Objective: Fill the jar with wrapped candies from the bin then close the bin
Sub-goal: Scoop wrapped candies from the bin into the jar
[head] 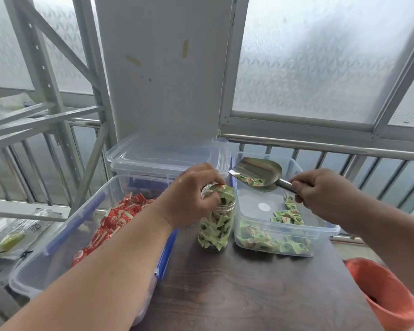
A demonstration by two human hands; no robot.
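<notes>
Dark wooden table (249, 295) stands against frosted windows (320, 68).

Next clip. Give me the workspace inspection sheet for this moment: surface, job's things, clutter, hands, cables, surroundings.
Surface: dark wood table.
Job's things: jar heaped with green candies; bin open, partly emptied; steel scoop carrying a few candies above the bin.
Clutter: bin of red candies; lidded container; orange bag.
Hands: left hand grips the jar mouth; right hand holds the scoop handle.
Cables: nothing seen.
Surroundings: frosted windows, railing, metal shelving.
</notes>
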